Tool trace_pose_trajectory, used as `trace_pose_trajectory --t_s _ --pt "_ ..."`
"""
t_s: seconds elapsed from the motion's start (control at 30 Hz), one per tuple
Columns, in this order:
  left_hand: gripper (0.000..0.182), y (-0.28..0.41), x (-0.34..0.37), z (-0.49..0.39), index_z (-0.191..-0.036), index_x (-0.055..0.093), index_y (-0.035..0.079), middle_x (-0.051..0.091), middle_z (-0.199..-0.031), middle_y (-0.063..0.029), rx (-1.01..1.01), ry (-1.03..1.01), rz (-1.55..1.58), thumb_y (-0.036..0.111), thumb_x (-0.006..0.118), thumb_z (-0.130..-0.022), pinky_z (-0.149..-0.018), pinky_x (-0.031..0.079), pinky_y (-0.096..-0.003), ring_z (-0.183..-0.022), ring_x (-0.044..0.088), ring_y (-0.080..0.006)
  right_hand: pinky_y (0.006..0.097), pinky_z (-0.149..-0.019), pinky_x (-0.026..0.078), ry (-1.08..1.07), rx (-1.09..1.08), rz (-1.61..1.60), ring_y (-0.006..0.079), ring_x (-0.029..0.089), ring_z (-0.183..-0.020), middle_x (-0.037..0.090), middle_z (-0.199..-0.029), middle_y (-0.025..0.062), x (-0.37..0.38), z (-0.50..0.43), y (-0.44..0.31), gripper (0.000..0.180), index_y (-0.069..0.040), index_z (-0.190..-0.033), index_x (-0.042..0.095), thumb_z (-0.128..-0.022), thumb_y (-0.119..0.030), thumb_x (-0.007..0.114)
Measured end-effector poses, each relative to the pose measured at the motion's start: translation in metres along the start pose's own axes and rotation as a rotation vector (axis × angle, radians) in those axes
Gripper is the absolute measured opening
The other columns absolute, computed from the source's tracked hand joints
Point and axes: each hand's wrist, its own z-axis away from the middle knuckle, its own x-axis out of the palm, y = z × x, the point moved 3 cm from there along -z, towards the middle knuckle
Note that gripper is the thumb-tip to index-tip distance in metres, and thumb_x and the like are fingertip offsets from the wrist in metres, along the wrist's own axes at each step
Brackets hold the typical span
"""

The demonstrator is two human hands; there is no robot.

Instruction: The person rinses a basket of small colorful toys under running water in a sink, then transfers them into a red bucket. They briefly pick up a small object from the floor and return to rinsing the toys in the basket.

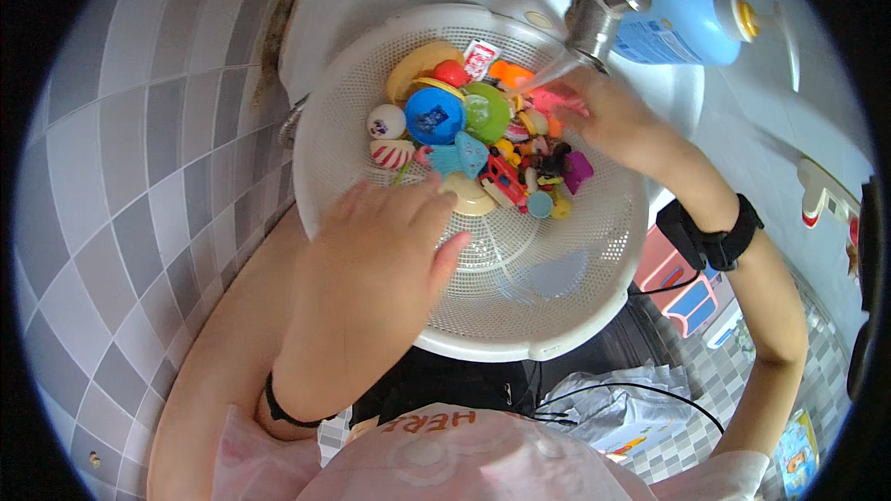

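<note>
A white perforated plastic basket (543, 351) sits in the washbasin with small toys heaped in it. My left hand (369, 257) is over its near left side, palm down, fingers spread, holding nothing visible. Close to its fingertips are a cream toy dish (470, 196), a light-blue toy shell (445, 158) and a striped shell (391, 153). My right hand (609, 115) is at the heap's right side below the metal faucet (592, 35). Its blurred fingers meet a pink toy (553, 99); whether they grip it is unclear. Water streams from the faucet onto the toys.
A light-blue pump bottle (679, 17) stands right of the faucet on the white washbasin (334, 7). Grey tiled wall (153, 146) rises close on the left. A blue bowl (435, 118), a green bowl (487, 113) and a red toy car (505, 181) lie in the heap.
</note>
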Motion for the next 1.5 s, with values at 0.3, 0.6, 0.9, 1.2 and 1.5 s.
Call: trace_pose_trajectory --t_s 0.3,0.6,0.9,1.2,1.5 --pt "0.021 -0.003 0.010 0.006 -0.101 0.068 0.005 0.071 -0.098 -0.0083 0.004 -0.037 0.053 0.021 0.067 -0.088 -0.082 0.047 -0.0382 -0.084 0.066 -0.0254 0.0447 -0.108 0.035 -0.300 -0.080 0.407 0.0359 0.043 -0.126 0.045 -0.131 0.0206 0.044 0.022 -0.030 0.096 0.006 -0.141 0.031 -0.066 -0.022 0.084" --pt "0.018 -0.005 0.007 0.004 -0.102 0.067 0.007 0.070 -0.097 -0.0080 0.021 -0.047 0.126 0.018 0.068 -0.087 -0.081 0.048 -0.0386 -0.083 0.066 -0.0263 0.0383 -0.096 0.045 -0.339 -0.021 -0.029 0.0312 0.053 -0.113 0.053 -0.118 0.0158 0.007 0.009 -0.019 0.056 -0.005 -0.125 0.051 -0.075 -0.004 0.075" --pt "0.024 -0.005 0.002 -0.001 -0.107 0.065 0.004 0.067 -0.093 -0.0106 0.034 -0.090 0.187 0.017 0.067 -0.087 -0.078 0.046 -0.0392 -0.085 0.064 -0.0287 0.0395 -0.099 0.046 -0.229 0.155 -0.096 0.0302 0.057 -0.116 0.056 -0.127 0.0197 -0.007 0.029 0.004 0.057 -0.002 -0.139 0.045 -0.090 -0.017 0.068" --pt "0.025 -0.002 0.009 -0.003 -0.104 0.065 0.006 0.066 -0.085 -0.0070 0.057 0.010 0.130 0.020 0.068 -0.085 -0.074 0.044 -0.0377 -0.077 0.063 -0.0251 0.0455 -0.117 0.026 -0.329 -0.050 0.208 0.0405 0.030 -0.141 0.027 -0.152 0.0309 0.051 0.082 -0.037 0.091 0.010 -0.148 0.022 -0.091 -0.050 0.060" --pt "0.023 0.000 0.007 -0.003 -0.108 0.066 0.004 0.069 -0.099 -0.0136 -0.020 -0.112 0.149 0.018 0.062 -0.089 -0.080 0.045 -0.0425 -0.090 0.065 -0.0318 0.0402 -0.110 0.036 -0.575 0.073 -0.425 0.0358 0.048 -0.128 0.051 -0.134 0.0230 0.025 0.061 -0.048 0.063 -0.005 -0.146 0.039 -0.097 -0.039 0.057"
